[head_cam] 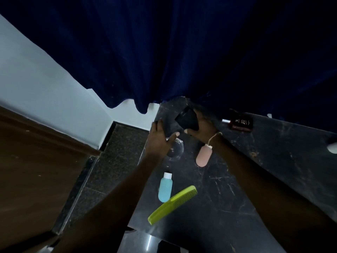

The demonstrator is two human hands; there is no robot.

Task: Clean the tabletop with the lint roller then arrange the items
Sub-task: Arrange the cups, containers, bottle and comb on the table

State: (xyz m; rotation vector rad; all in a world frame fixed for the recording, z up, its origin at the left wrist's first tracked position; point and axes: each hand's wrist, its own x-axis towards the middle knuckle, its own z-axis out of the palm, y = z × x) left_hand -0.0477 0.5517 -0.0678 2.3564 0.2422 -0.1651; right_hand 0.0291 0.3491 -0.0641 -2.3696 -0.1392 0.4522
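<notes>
Bare forearms, no sleeves; gold chain bracelet (215,135) at the right wrist.

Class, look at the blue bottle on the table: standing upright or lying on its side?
Lying on its side: the blue bottle rests flat on the table, white cap pointing away.

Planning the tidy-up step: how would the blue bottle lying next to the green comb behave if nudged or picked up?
The blue bottle lies on its side on the smooth dark tabletop, so a sideways nudge would probably roll it. It looks like small soft plastic, likely light and slightly squeezable. The green comb sits against its base and might block rolling that way.
</notes>
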